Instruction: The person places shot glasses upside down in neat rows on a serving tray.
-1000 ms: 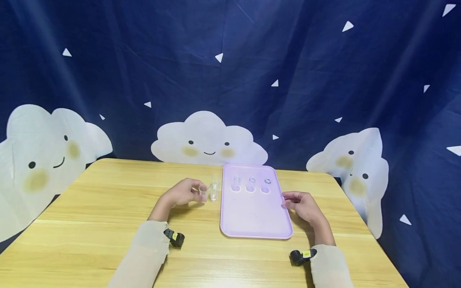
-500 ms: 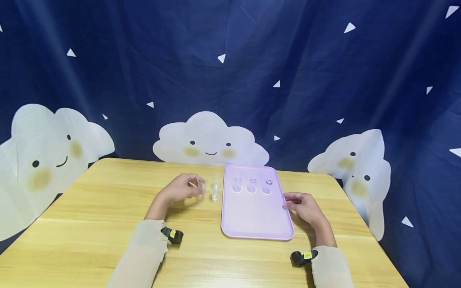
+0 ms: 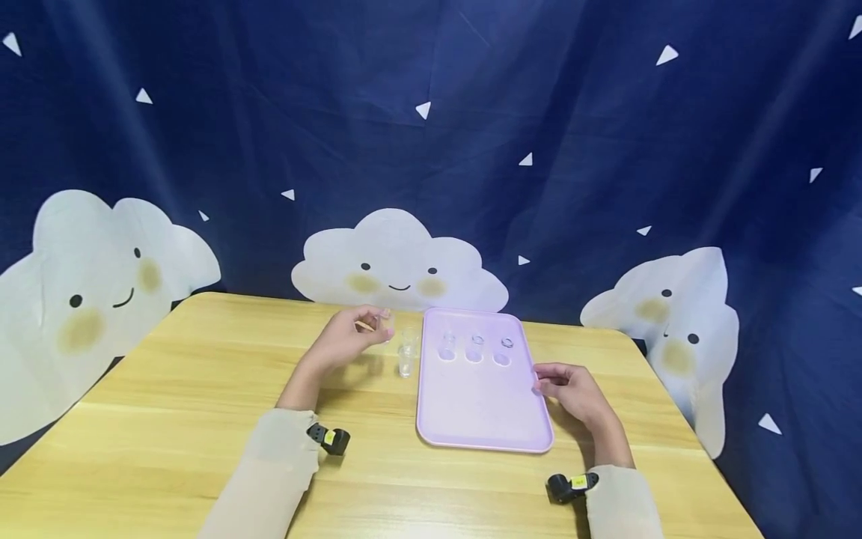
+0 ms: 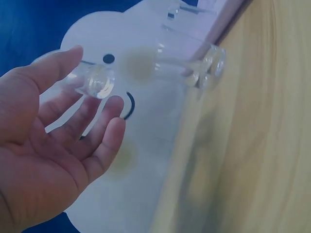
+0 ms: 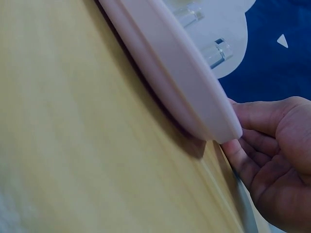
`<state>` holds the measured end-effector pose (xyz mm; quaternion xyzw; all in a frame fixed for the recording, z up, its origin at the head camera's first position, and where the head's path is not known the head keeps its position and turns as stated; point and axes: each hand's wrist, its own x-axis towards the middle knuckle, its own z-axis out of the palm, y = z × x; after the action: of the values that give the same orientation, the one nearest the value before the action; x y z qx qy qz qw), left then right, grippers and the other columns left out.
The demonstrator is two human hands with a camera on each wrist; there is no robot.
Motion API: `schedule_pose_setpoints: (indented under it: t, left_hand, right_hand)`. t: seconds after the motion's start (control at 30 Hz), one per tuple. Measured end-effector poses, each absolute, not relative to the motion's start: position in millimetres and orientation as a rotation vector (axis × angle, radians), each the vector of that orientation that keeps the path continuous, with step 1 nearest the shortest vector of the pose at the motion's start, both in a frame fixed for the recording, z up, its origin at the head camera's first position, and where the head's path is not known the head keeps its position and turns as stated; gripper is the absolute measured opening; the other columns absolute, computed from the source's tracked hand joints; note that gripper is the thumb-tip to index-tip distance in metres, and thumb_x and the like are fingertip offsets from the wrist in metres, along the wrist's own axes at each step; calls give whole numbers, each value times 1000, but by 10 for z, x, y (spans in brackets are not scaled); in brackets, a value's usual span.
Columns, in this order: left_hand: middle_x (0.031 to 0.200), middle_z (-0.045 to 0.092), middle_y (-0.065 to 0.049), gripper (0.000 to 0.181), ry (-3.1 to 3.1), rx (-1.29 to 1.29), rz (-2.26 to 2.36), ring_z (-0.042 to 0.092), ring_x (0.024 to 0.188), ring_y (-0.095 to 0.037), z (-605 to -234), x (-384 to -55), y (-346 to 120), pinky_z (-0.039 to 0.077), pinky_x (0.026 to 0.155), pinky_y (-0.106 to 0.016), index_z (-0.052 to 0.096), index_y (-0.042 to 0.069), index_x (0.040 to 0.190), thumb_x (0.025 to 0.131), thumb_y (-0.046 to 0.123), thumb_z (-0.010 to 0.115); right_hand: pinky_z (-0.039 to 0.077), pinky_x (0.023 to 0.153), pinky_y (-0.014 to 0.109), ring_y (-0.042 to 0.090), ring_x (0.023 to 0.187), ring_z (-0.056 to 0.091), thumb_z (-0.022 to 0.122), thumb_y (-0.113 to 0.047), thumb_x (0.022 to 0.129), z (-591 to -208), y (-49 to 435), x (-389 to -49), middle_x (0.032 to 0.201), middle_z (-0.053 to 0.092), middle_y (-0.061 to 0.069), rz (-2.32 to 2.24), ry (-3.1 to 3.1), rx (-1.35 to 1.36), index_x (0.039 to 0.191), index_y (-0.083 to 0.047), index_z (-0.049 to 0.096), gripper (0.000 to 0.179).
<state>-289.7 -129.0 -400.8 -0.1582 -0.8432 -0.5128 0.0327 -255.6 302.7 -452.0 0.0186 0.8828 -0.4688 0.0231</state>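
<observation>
My left hand (image 3: 342,338) pinches a small clear cup (image 4: 99,81) between thumb and fingers, held above the table. Right of that hand, more clear cups (image 3: 405,365) stand on the table close to the tray's left side, one behind another. A light purple tray (image 3: 483,408) carries three clear cups (image 3: 474,352) in a row across its far half. At the tray's right edge, my right hand (image 3: 572,391) grips the rim; in the right wrist view the thumb lies on the upper side and a finger is below.
The wooden table (image 3: 168,427) extends on both sides of the tray. Behind its far edge hangs a dark blue curtain (image 3: 350,135) with white clouds and triangles. A small black camera sits on each wrist.
My left hand has lifted its cup up off the table and away toward the far side. The right hand stays on the tray rim, and the cups on the tray have not moved.
</observation>
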Motion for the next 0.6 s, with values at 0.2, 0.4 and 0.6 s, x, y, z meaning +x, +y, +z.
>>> schedule_pose_setpoints:
  t: [0.2, 0.4, 0.6]
  left_hand:
    - [103, 68, -5, 35, -2490, -509, -1625, 62, 97, -20, -3933, -2873, -1176, 54, 91, -38, 72, 8, 119, 89, 23, 81]
    - [98, 67, -6, 34, -2496, -529, -1614, 66, 88, -21, -3884, -2852, -1061, 56, 83, -35, 73, 11, 118, 88, 23, 82]
    - [96, 66, -6, 37, -2541, -549, -1571, 66, 84, -21, -3861, -2880, -929, 57, 79, -35, 71, 7, 119, 88, 23, 81]
  right_hand:
    - [49, 77, 27, 20, 95, 61, 75, -10, 93, -4520, 3042, -2558, 114, 73, 10, -1453, 2739, 55, 126, -2, 71, 35]
    - [49, 77, 27, 20, 95, 60, 75, -10, 93, -4530, 3038, -2558, 114, 73, 11, -1451, 2736, 48, 126, -2, 71, 34]
    - [48, 78, 28, 22, 96, 60, 74, -9, 94, -4548, 3044, -2567, 114, 73, 8, -1447, 2737, 80, 126, -4, 71, 33]
